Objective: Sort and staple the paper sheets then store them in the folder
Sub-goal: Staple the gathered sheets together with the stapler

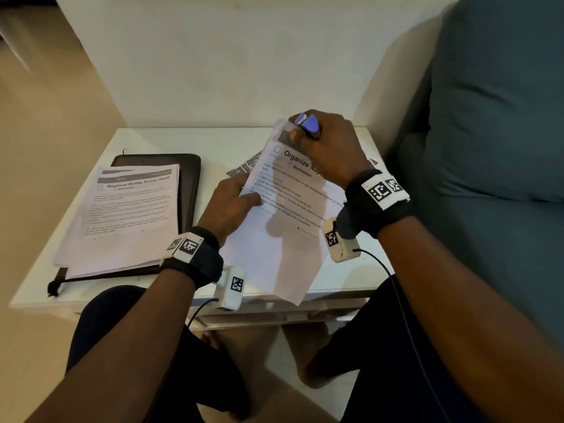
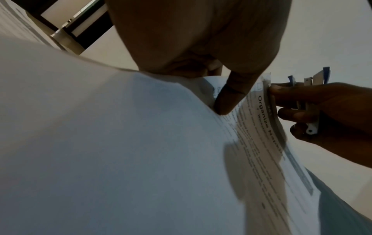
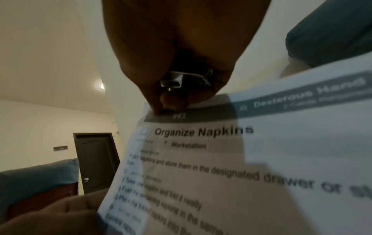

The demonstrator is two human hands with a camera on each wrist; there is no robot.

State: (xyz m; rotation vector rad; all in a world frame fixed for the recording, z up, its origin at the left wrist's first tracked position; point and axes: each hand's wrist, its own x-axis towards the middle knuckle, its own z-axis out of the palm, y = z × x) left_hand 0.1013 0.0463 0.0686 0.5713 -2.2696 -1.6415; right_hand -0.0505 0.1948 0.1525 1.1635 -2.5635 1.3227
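Right now my right hand [image 1: 329,148] clenches the stapler [image 1: 308,125] at the sheets' [image 1: 283,215] top corner, centre frame, their long axis running down toward me; my left hand [image 1: 227,206] pinches their left edge, nearer the folder [image 1: 190,178] at left.

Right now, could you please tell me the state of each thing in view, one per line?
Organize Napkins sheets: lifted off the table, tilted, top-left corner at the stapler.
Stapler: gripped at that corner.
Right hand: grips the stapler.
Left hand: holds the sheets' left edge.
Replace Bottle Pump Head stack: lying flat on the folder.
Folder: closed, flat on the table.
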